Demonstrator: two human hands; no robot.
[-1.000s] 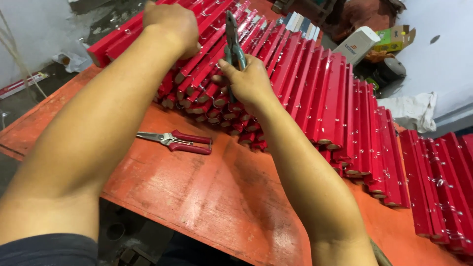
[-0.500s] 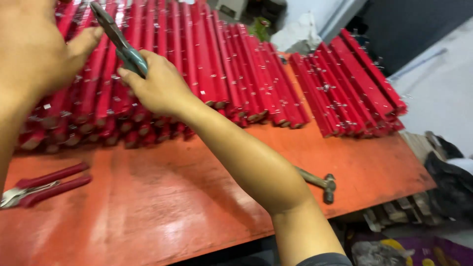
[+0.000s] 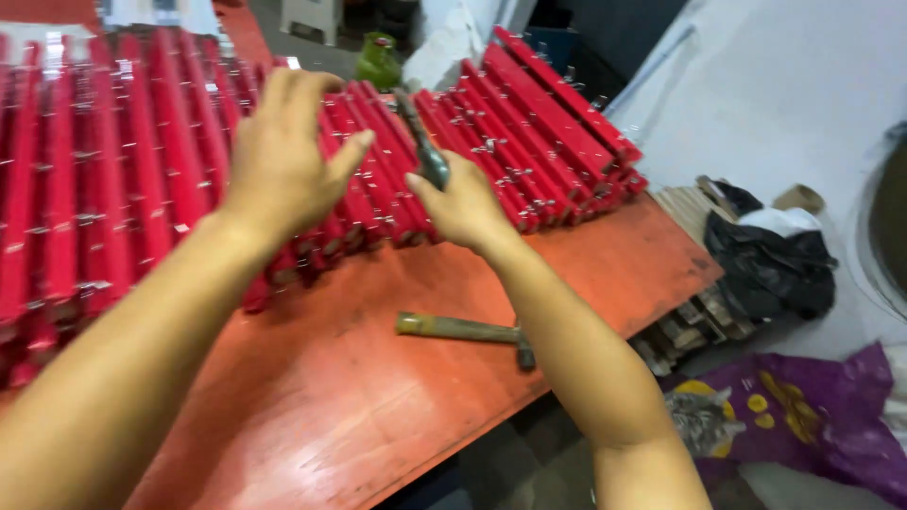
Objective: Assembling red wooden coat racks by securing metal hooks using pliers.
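Right hand [image 3: 468,203] fingers pinch a stiff, probably metal tool [image 3: 422,142]; left hand [image 3: 283,156] fingers spread just beside it.

Even, bright light; soft motion blur, perhaps strongest at left.

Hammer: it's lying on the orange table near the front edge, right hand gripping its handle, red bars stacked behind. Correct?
Not quite. The hammer lies untouched on the orange table. The right hand grips a dark metal hand tool raised over the red bars, as the head view shows. The rest stands.
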